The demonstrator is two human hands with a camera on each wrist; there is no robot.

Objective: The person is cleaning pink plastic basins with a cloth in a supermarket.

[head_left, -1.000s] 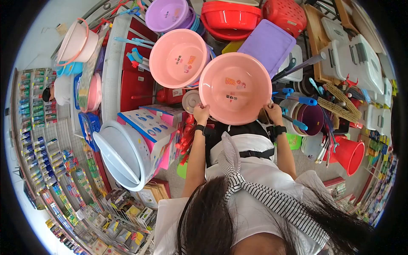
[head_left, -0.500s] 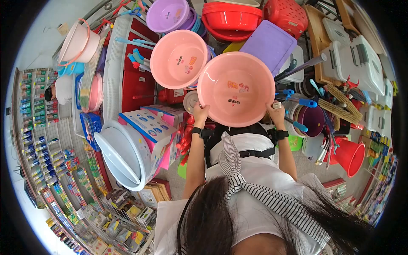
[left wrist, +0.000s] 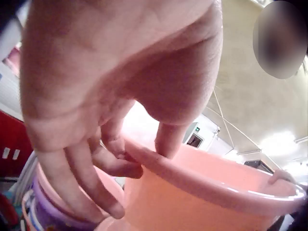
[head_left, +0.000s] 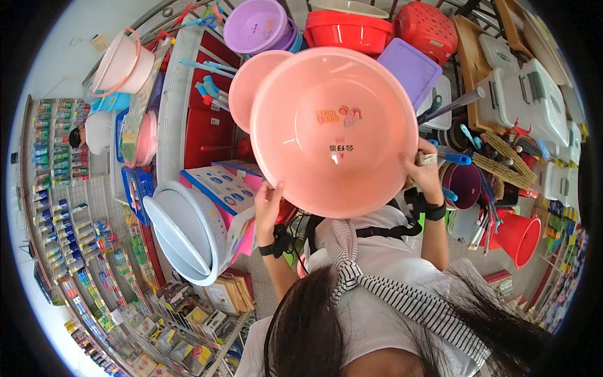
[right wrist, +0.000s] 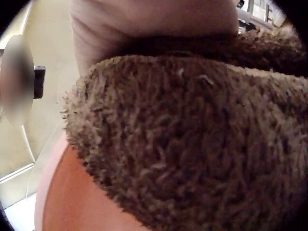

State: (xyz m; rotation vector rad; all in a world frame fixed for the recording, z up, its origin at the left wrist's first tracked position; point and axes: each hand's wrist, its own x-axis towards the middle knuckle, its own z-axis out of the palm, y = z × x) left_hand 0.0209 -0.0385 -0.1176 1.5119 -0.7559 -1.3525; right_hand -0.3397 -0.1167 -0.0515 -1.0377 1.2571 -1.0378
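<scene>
Both hands hold a large round pink plastic basin (head_left: 333, 132) in front of the body, its inside turned up to the head camera and printed with a small picture and lettering. My left hand (head_left: 269, 206) pinches the rim at the near left, the thumb over the edge and the other fingers outside, as the left wrist view also shows of the basin (left wrist: 202, 190). The right hand (head_left: 426, 174) grips the rim at the right. A fuzzy brown cloth (right wrist: 178, 144) is in that hand too, hiding its fingers in the right wrist view.
Behind the held basin stand another pink basin (head_left: 246, 88), purple basins (head_left: 254, 26) and red basins (head_left: 348, 31). To the left is a pale blue tub (head_left: 217, 251). Brushes, mops and a red bucket (head_left: 520, 235) crowd the right. Goods shelves (head_left: 59, 188) line the far left.
The basin has risen towards the head camera and looks larger, now overlapping the pink basin behind it. Both hands have come up with it, spreading apart in the view.
</scene>
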